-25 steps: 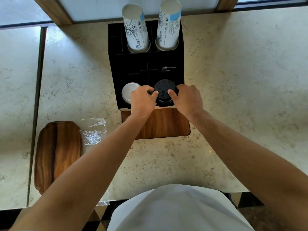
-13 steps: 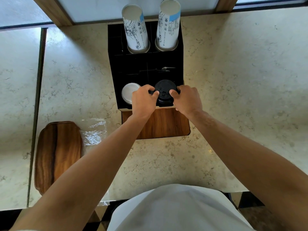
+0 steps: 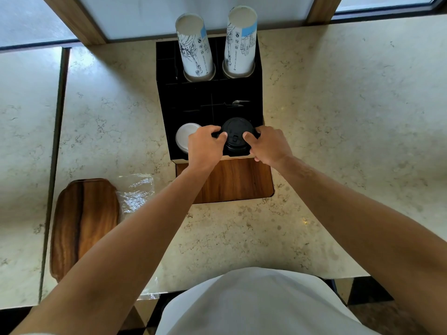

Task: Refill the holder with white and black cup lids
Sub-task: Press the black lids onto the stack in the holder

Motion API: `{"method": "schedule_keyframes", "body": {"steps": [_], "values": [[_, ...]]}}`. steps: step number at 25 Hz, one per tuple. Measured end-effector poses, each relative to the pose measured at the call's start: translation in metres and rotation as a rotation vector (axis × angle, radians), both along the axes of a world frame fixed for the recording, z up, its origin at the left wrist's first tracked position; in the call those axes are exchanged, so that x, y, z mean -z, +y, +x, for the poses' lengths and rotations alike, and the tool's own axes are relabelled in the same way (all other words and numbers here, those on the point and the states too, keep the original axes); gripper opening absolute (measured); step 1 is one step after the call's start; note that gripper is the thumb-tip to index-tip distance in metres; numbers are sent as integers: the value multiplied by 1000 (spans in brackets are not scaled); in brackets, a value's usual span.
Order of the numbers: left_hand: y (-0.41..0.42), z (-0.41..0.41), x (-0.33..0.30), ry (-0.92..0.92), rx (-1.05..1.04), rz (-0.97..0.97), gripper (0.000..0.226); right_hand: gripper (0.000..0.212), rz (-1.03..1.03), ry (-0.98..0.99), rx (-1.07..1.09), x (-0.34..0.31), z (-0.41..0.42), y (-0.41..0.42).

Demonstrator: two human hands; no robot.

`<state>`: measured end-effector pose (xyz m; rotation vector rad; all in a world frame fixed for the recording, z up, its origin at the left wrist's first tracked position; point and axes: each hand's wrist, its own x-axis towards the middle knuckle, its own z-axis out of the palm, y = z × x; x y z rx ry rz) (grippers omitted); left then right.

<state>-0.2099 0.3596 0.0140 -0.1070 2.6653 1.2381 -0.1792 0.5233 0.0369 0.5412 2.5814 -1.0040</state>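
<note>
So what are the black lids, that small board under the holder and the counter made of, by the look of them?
Black lids: probably moulded plastic, matt with a faint sheen and raised detail. Board: wood or wood veneer, warm brown with streaked grain, satin. Counter: polished stone, perhaps marble or an imitation, cream with thin dark veins and soft reflections.

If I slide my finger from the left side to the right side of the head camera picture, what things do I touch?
Wooden board → crinkly plastic wrap → white lids → left hand → black lids → right hand.
</note>
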Motion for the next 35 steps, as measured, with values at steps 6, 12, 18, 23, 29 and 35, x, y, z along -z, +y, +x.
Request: {"method": "schedule_keyframes", "body": {"steps": [6,12,18,23,29,35], "values": [[-2,3,-1,16,-36,-18,36,49,1,13,11,0,4,-4],[-7,5,-2,50,-50,-12,33,52,35,65,20,-8,9,-1],[-20,18,-9,123,30,-73,31,47,73,145,24,-20,24,2],[-36,32,-15,89,136,-141,39,52,189,124,-110,-29,41,-3],[-63,53,-15,46,220,-257,43,59,251,129,-187,-31,61,-25],[-92,77,-11,6,263,-309,33,56,296,199,-194,-18,88,-54]]}}
